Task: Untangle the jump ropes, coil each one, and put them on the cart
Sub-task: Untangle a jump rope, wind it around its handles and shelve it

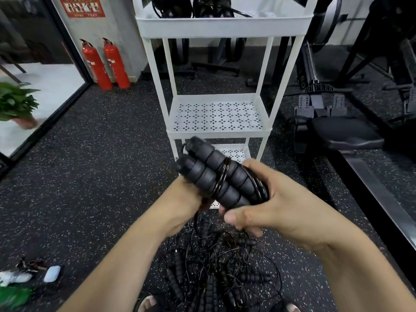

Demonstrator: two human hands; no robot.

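Your left hand (188, 198) and right hand (276, 206) both grip the coiled jump rope (216, 174) mid-frame, but if you loosen them the cord may unwind into the tangled pile (213, 266) below.

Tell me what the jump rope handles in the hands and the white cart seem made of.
Handles: probably foam, matte black; ribbed and dull, no glare. Cord round them: glossy black, perhaps plastic-coated; it catches light. Cart: smooth white, likely painted sheet metal given the punched shelf holes, though plastic is possible.
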